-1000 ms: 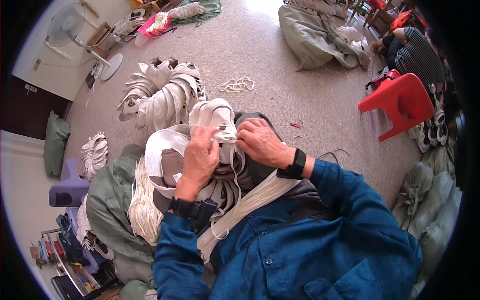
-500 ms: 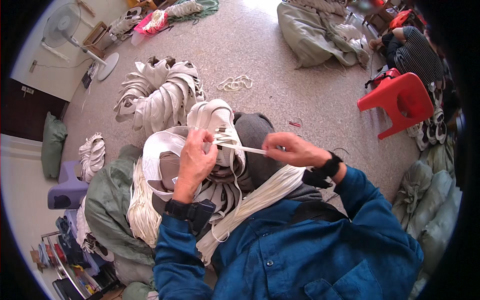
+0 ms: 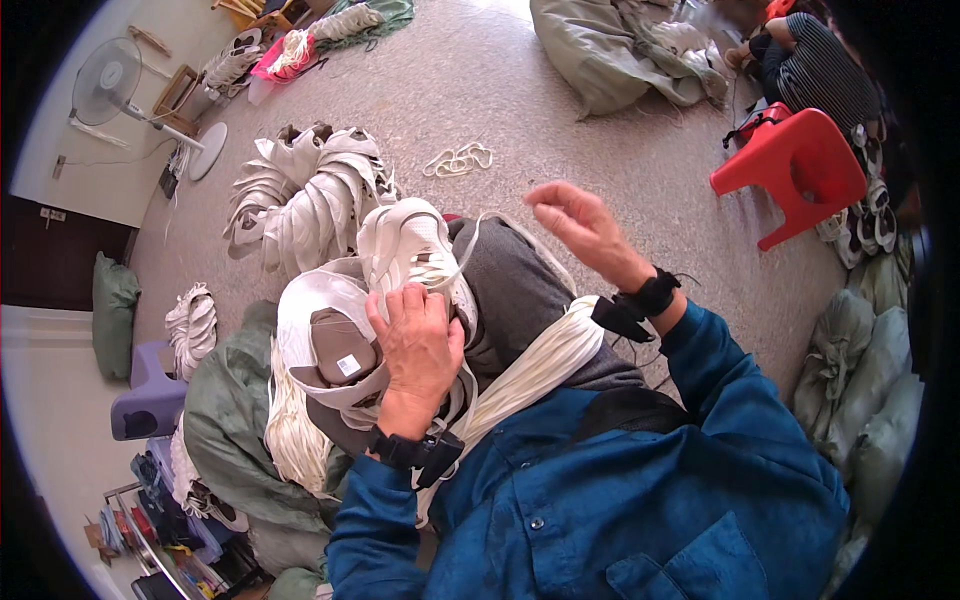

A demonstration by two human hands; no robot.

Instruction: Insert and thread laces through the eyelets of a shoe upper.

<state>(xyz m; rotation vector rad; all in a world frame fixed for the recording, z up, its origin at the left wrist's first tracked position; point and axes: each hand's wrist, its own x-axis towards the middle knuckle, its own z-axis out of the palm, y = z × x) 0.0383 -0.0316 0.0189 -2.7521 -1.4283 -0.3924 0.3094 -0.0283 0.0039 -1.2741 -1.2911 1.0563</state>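
L hand (image 3: 418, 335) palm-dn, fingers bent, by L edge of visible knee (image 3: 495, 268). R hand (image 3: 588, 228) up, past knee's R edge, fingers partly curled, grip unclear. L forearm (image 3: 378, 500) runs fwd; R forearm (image 3: 695, 330) angles in.

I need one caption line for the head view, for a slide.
Left hand on a pale shoe upper, right hand raised; more uppers stacked in a curve on the floor.

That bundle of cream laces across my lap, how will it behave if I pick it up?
The bundle of laces will probably droop, being made of many thin strands. Single laces may slide free, lying side by side rather than woven. It seems likely light, showing only narrow laces.
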